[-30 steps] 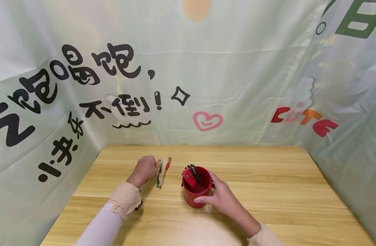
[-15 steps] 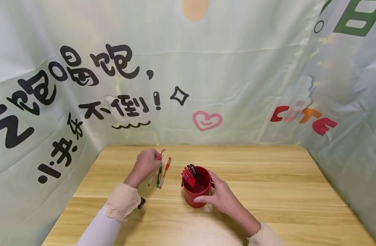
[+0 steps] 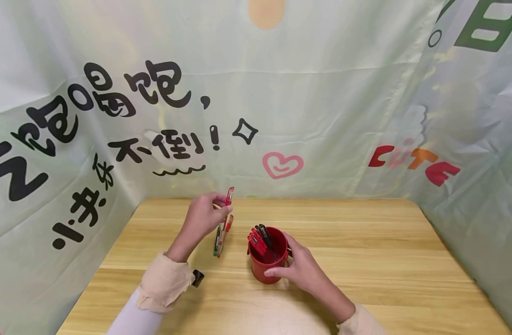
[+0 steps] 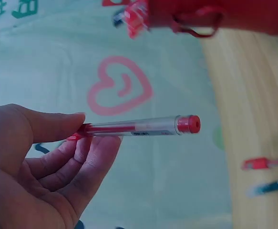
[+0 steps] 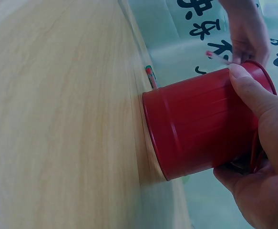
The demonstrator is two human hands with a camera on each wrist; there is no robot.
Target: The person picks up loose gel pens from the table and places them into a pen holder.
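My left hand (image 3: 203, 216) pinches a clear-barrelled red pen (image 4: 139, 128) between thumb and fingers, raised above the far left part of the table. Below it, a red-capped pen (image 3: 227, 225) and a dark green pen (image 3: 216, 241) lie side by side on the wood. My right hand (image 3: 303, 270) grips a red metal bucket (image 3: 264, 273) from its right side, thumb across the front wall. Several red and black pens (image 3: 259, 239) lean inside, against the bucket's left rim. In the right wrist view the thumb (image 5: 255, 93) presses along the bucket's side.
The wooden table (image 3: 385, 270) ends at a printed cloth (image 3: 322, 116) hung along the back and both sides. A small black object (image 3: 198, 278) shows beside the left wrist wrap.
My left hand has lifted the red pen from the table, moving up and to the right and tilting it. The right hand and bucket have stayed in place.
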